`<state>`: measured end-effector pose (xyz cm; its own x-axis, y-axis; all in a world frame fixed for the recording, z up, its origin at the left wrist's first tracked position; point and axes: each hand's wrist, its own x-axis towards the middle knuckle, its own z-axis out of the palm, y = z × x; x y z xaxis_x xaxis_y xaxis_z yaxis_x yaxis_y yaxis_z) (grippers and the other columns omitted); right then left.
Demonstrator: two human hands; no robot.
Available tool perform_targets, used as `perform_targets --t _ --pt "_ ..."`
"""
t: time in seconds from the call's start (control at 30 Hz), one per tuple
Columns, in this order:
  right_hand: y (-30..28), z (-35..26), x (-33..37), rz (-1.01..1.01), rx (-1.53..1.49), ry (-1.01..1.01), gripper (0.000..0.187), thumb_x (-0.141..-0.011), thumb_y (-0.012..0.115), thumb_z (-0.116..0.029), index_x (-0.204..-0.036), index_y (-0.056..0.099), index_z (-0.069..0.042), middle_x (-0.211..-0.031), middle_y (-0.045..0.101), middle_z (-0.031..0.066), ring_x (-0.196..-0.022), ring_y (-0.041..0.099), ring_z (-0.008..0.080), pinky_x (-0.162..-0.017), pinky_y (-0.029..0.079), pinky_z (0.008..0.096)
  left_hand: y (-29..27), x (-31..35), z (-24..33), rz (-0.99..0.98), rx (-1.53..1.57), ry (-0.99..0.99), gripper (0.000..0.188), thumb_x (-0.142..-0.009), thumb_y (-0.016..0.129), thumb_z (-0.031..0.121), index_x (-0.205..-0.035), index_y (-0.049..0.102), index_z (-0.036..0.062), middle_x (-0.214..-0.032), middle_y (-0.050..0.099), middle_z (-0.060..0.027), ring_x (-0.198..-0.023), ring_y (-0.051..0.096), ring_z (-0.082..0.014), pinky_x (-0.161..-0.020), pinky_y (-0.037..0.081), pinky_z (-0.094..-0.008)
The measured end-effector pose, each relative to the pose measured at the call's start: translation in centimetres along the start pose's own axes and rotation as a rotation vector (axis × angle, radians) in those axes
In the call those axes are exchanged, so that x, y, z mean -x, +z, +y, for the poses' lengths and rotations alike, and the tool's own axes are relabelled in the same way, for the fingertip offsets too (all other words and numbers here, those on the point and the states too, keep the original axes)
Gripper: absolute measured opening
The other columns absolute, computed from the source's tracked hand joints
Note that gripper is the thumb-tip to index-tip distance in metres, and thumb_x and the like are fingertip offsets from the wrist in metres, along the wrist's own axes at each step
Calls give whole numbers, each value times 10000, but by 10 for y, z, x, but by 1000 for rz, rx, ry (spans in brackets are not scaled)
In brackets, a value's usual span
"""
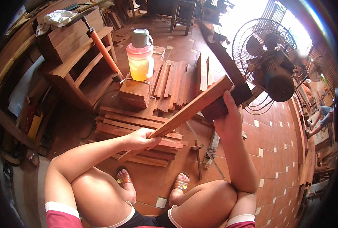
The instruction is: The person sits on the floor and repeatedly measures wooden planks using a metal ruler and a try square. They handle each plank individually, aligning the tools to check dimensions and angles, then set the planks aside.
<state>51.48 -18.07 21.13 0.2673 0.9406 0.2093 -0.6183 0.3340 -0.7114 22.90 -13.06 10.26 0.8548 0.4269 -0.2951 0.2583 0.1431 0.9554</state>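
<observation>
Closed round the near part of a long brown wooden strip (191, 108), my left hand (143, 140) keeps it raised at a slant above the floor. The far end of the strip lies against a dark L-shaped try square (240, 95), whose long blade points away from me. My right hand (229, 121) grips the square's thick block, its thumb up by the strip's end. Its other fingers are partly hidden behind the block. Below the strip, a pile of similar wooden strips (127, 123) lies on the floor in front of my feet.
A pitcher of yellow liquid (139, 66) with a grey cup on top stands on bundled wood. An orange hand pump (105, 53) leans by a wooden cabinet (72, 76). Right of me is a standing fan (268, 57). A metal ruler (205, 146) lies near my right foot.
</observation>
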Motion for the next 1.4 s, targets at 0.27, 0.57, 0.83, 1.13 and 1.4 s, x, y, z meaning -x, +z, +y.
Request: perform_targets --t 0.27,0.57,0.83,1.13,1.4 --pt "-4 1 -5 91 6 -5 355 -929 665 -107 -1238 521 -11 -1059 668 131 -973 654 239 -932 534 439 3 1 1 215 141 205 363 -960 671 413 -810 547 107 -680 513 39 -624 479 -60 -578 409 -238" --pt "-16 13 -3 86 73 156 274 -928 648 -148 -1162 554 -41 -960 638 78 -882 634 203 -863 544 419 -12 29 47 455 390 577 194 -967 573 141 -807 482 82 -661 527 -43 -598 530 -155 -628 466 -321" --pt "-21 18 -6 83 132 220 223 -916 651 -131 -1108 578 -45 -971 640 89 -898 647 211 -852 551 423 -51 59 63 411 535 721 419 -945 459 250 -1280 568 22 -1165 661 -188 -1114 645 -311 -947 546 -476" --pt "-30 0 -11 92 94 180 196 -922 634 -137 -1089 588 -46 -962 640 96 -901 652 227 -864 552 434 -59 60 52 509 725 448 677 -1025 324 610 -1356 524 56 -1053 692 -106 -906 700 -199 -722 632 -358" --pt "-35 -2 -6 -26 69 167 202 -920 630 -125 -1108 600 -59 -1025 662 116 -921 662 235 -890 554 469 -51 52 54 416 817 395 870 -940 356 724 -1565 187 143 -1084 673 -114 -936 697 -181 -763 637 -310"
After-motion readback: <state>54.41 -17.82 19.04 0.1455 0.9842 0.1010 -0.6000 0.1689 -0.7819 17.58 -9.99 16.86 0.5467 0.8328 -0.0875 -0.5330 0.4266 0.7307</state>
